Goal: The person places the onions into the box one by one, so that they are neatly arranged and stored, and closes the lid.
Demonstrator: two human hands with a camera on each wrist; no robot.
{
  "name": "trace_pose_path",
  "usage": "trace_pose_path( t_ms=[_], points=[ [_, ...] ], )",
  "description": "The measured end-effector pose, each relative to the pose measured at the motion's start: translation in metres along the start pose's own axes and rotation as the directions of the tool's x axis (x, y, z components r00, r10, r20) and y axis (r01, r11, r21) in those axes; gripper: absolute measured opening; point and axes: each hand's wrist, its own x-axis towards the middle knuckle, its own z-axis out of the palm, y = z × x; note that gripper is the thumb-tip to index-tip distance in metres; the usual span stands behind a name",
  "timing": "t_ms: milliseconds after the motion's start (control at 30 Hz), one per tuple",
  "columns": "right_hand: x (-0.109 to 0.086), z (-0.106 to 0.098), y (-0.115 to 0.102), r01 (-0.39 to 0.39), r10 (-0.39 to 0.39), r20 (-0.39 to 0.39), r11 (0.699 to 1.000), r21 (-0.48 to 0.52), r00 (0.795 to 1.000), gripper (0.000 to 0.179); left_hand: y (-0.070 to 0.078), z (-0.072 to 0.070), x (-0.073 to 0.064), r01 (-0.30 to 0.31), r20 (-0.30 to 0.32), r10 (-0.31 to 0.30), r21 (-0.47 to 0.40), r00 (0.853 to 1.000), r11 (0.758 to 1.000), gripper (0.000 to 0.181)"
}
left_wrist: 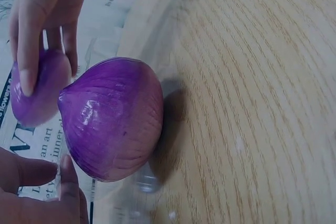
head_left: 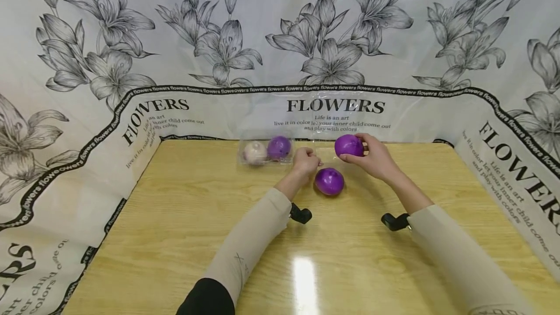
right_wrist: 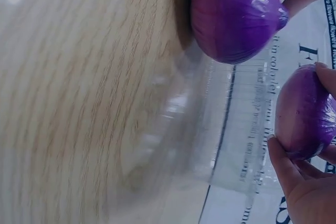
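Note:
My right hand [head_left: 373, 157] grips a purple onion [head_left: 348, 146] near the back of the table, fingers and thumb round its sides. A second purple onion [head_left: 329, 182] rests on the wood between my hands. My left hand [head_left: 305, 162] is just behind and left of it, thumb and finger pinching the edge of a clear plastic container [right_wrist: 176, 100]. That container stands upright behind the loose onion, its see-through walls faint against the cloth. Left of my left hand, a clear plastic box [head_left: 241, 161] holds a white onion [head_left: 255, 152] and a purple onion [head_left: 279, 148].
The wooden table [head_left: 175, 237] ends at a white flower-printed cloth [head_left: 245, 111] that rises at the back and both sides. Black wrist mounts [head_left: 301, 214] stick out inward from both beige sleeves [head_left: 249, 237].

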Motion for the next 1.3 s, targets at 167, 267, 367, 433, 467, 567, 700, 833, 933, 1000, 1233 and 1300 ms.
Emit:
trace_pose_path(
  t_ms=[167, 267, 367, 433, 467, 567, 700, 833, 933, 1000, 1233, 1300],
  points=[
    [0.021, 0.016, 0.005, 0.002, -0.002, 0.008, 1.0, 0.021, 1.0, 0.082, 0.001, -0.004, 0.002, -0.024, -0.009, 0.024, 0.025, 1.0, 0.999, 0.05],
    [0.029, 0.023, 0.007, 0.002, -0.003, 0.035, 1.0, 0.01, 0.999, 0.079, 0.0, -0.004, 0.003, -0.037, -0.009, 0.038, 0.044, 0.999, 0.998, 0.049],
    [0.036, 0.027, 0.009, 0.01, -0.009, 0.064, 1.0, -0.016, 0.998, 0.078, -0.001, -0.004, 0.003, -0.047, -0.01, 0.047, 0.063, 0.999, 0.997, 0.047],
    [0.04, 0.029, 0.01, 0.015, -0.012, 0.094, 0.999, -0.035, 0.996, 0.079, -0.001, -0.004, 0.003, -0.047, -0.018, 0.048, 0.084, 0.999, 0.995, 0.047],
    [0.041, 0.03, 0.01, 0.021, -0.016, 0.11, 0.999, -0.046, 0.994, 0.079, 0.0, -0.003, 0.003, -0.046, -0.022, 0.048, 0.094, 0.999, 0.995, 0.048],
    [0.046, 0.033, 0.012, 0.037, -0.026, 0.152, 0.997, -0.071, 0.988, 0.081, 0.0, -0.004, 0.002, -0.045, -0.017, 0.047, 0.122, 0.999, 0.992, 0.049],
    [0.05, 0.035, 0.012, 0.044, -0.027, 0.183, 0.995, -0.088, 0.983, 0.083, 0.0, -0.005, 0.002, -0.044, 0.001, 0.044, 0.137, 0.999, 0.99, 0.051],
    [0.052, 0.037, 0.01, 0.036, -0.016, 0.21, 0.995, -0.092, 0.978, 0.082, 0.0, -0.006, 0.003, -0.041, 0.014, 0.04, 0.119, 0.999, 0.992, 0.05],
    [0.054, 0.039, 0.008, 0.033, -0.011, 0.233, 0.995, -0.091, 0.972, 0.08, 0.0, -0.007, 0.003, -0.032, 0.014, 0.03, 0.113, 0.999, 0.993, 0.05],
    [0.055, 0.041, 0.006, 0.028, -0.004, 0.241, 0.995, -0.094, 0.971, 0.08, 0.0, -0.007, 0.004, -0.023, 0.01, 0.022, 0.118, 1.0, 0.993, 0.048],
    [0.055, 0.043, 0.004, 0.002, 0.027, 0.248, 0.993, -0.114, 0.969, 0.084, 0.0, -0.006, 0.003, -0.031, 0.001, 0.031, 0.132, 1.0, 0.991, 0.044],
    [0.055, 0.043, 0.004, -0.004, 0.031, 0.248, 0.994, -0.108, 0.968, 0.083, 0.0, -0.006, 0.003, -0.037, 0.003, 0.037, 0.129, 0.999, 0.991, 0.044]
  ],
)
